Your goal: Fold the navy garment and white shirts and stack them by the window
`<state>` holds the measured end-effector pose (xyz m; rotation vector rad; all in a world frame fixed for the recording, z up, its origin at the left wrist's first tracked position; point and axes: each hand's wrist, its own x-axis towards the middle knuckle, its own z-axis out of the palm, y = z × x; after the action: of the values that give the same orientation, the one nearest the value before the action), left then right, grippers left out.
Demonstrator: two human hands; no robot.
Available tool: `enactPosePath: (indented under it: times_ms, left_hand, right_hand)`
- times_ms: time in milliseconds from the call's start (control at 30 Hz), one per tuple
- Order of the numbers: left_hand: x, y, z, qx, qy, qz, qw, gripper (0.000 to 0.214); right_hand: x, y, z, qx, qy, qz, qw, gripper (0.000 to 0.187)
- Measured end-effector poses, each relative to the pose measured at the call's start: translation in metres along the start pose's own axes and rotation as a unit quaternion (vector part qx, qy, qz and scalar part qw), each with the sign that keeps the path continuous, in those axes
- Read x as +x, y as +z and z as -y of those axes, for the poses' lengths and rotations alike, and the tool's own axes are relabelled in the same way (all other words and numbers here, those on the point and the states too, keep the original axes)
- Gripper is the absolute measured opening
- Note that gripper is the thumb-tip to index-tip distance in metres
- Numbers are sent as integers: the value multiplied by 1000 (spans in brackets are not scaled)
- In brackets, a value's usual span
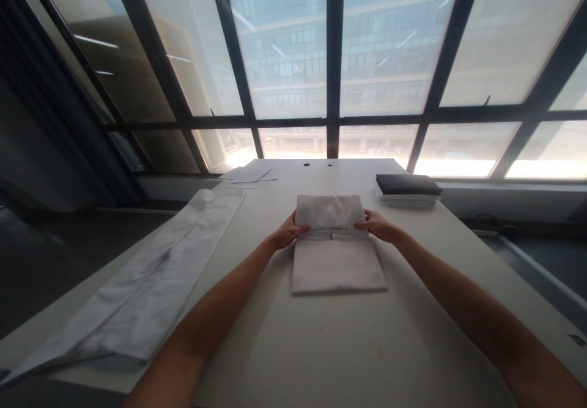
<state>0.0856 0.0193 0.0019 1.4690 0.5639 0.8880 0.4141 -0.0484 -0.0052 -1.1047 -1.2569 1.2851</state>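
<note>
So my left hand (288, 230) and right hand (376, 224) are pinching opposite sides of the folded white cloth (339, 266) just below right of frame centre, its lower half stretching toward me between my arms, neither hand obviously nearer, long axis seemingly up-down.

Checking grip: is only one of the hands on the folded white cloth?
No; the left hand and right hand grip the folded white cloth at opposite sides.
</note>
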Motion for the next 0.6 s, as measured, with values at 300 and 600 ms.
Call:
enactPosePath:
  times_ms: [300,600]
  left_hand:
    - [14,-8,3,275,91,-65,955,46]
    - [-26,-14,8,460,170,86,867,37]
  right_hand:
    - [7,4,3,-63,-69,-80,992,31]
    - [-22,-2,-10,-194,-134,-45,971,37]
